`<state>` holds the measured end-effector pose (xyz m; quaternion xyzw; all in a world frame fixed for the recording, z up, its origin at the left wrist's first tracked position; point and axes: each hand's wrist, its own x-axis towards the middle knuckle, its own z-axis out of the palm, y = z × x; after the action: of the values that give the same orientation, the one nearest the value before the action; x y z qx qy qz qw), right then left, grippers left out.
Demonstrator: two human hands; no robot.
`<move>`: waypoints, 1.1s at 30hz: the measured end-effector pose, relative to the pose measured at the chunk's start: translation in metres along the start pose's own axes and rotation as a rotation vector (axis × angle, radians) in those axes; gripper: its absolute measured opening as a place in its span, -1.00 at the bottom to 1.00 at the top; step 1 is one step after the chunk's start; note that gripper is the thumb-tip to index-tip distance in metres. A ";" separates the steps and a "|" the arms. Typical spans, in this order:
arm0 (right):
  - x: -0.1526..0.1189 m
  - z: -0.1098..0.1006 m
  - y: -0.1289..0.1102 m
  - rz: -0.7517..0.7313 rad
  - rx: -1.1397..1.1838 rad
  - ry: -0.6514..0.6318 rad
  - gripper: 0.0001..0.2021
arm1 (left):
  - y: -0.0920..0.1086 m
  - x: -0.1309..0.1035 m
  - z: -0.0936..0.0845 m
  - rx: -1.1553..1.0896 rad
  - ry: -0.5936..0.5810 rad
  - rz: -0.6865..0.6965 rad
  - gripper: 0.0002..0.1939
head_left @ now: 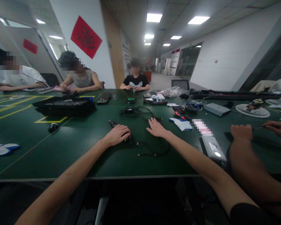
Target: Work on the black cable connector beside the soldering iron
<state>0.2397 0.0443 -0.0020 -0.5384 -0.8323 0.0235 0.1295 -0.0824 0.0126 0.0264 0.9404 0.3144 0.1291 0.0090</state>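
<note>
- on the green table [67, 147], near its front edge: left hand [117, 135], palm down, fingers curled loosely over a small dark device [128, 138]; whether it truly grips the device cannot be told, since the hand hides most of it.
- just right of the left hand: right hand [156, 127], laid flat with fingers spread, holding nothing, its fingertips at a thin black cable [150, 152].
- the cable runs from under the left hand, loops toward the person below the right wrist, and ends in small plugs too tiny to identify.
- beyond both hands: a tangle of black leads [137, 111]; where each lead ends is unclear.
- right of the right hand: a red-handled screwdriver [179, 115], a white and blue pouch [182, 124], and a grey box [213, 148] with a white round mark; no lettering readable on any.
- beside the grey box: a pink item, blurred out, contents unreadable.
- far right: a co-worker's forearm and fist [241, 132], a second hand partly cut off by the frame edge.
- far left of the left hand: a black mouse [53, 127], a black tray [63, 106], yellow floor-style tape lines on the table.
- back wall: red diamond poster [86, 37] with dark characters, not legible.
</note>
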 end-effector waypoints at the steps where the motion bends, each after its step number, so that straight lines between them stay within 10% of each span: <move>1: 0.001 0.001 0.007 0.037 -0.009 -0.034 -0.34 | 0.000 0.000 0.000 0.000 -0.003 0.004 -0.56; 9: -0.024 0.006 0.018 -0.056 0.031 0.097 -0.48 | 0.004 0.000 0.000 0.038 -0.035 0.117 -0.51; 16: -0.059 -0.035 -0.028 -0.258 0.181 0.251 -0.72 | 0.026 0.010 0.012 0.210 0.000 0.224 -0.44; 21: -0.101 -0.056 -0.061 -0.664 0.111 -0.020 -0.76 | 0.035 0.018 0.020 0.314 0.055 0.115 -0.50; 33: -0.087 -0.052 -0.061 -0.427 0.275 -0.047 -0.90 | 0.058 0.024 0.032 0.325 0.098 0.172 -0.80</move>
<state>0.2315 -0.0649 0.0421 -0.3268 -0.9190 0.1214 0.1841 -0.0217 -0.0180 0.0067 0.9455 0.2495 0.1225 -0.1696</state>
